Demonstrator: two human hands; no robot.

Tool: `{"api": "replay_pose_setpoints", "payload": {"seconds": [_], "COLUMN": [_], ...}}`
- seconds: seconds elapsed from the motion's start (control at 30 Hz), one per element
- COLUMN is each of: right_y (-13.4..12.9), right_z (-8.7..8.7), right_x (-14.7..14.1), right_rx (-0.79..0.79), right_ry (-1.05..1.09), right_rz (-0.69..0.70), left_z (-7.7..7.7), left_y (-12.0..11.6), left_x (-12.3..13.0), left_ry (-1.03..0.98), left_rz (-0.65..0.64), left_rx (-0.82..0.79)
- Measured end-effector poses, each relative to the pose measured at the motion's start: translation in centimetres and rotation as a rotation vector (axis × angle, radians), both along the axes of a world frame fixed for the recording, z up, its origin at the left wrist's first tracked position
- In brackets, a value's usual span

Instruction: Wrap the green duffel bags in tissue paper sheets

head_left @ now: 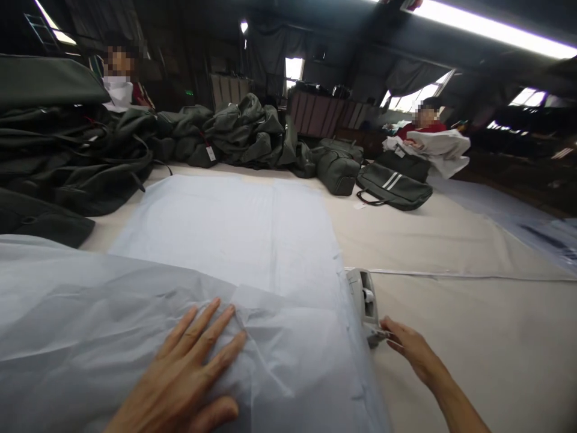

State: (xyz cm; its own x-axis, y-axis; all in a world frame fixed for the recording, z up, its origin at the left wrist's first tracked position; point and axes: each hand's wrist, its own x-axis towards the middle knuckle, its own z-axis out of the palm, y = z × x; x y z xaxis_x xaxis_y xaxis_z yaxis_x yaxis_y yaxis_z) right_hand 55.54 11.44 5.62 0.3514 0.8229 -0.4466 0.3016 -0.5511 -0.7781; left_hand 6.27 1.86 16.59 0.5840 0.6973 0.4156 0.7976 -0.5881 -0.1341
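Note:
My left hand (193, 367) lies with fingers spread on a translucent plastic sheet (297, 337) that covers the near left of the table. Beside the sheet's right edge stands a grey tape dispenser (362, 294). The fingers of my right hand (408, 346) are pinched together at the dispenser's near end. A thin, shiny bit shows at the fingertips and looks like tape, though its outline is hard to make out.
Dark green bags are heaped along the back (252, 132) and left (67, 162) of the pale table (473, 325). One bag with white stripes (394, 183) lies at the back right. Two people stand behind the table; the right-hand one handles whitish material (439, 150).

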Motion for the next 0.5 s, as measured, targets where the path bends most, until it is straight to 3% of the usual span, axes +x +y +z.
{"api": "replay_pose_setpoints", "payload": {"seconds": [0.2, 0.33, 0.5], "right_y": [0.9, 1.5, 1.0], "right_z": [-2.0, -2.2, -1.5], "right_x": [-1.7, -1.7, -2.6], "right_rx": [-0.001, -0.012, 0.085], "right_ry": [0.027, -0.014, 0.003], "right_rz": [-0.146, -0.202, -0.147], "left_z": [0.5, 0.7, 0.6], "left_y": [-0.3, -0.2, -0.3], "left_x": [0.3, 0.5, 0.5], "left_ry": [0.0, -0.014, -0.01], "left_rz": [0.047, 0.058, 0.077], "left_rx": [-0.057, -0.099, -0.122]}}
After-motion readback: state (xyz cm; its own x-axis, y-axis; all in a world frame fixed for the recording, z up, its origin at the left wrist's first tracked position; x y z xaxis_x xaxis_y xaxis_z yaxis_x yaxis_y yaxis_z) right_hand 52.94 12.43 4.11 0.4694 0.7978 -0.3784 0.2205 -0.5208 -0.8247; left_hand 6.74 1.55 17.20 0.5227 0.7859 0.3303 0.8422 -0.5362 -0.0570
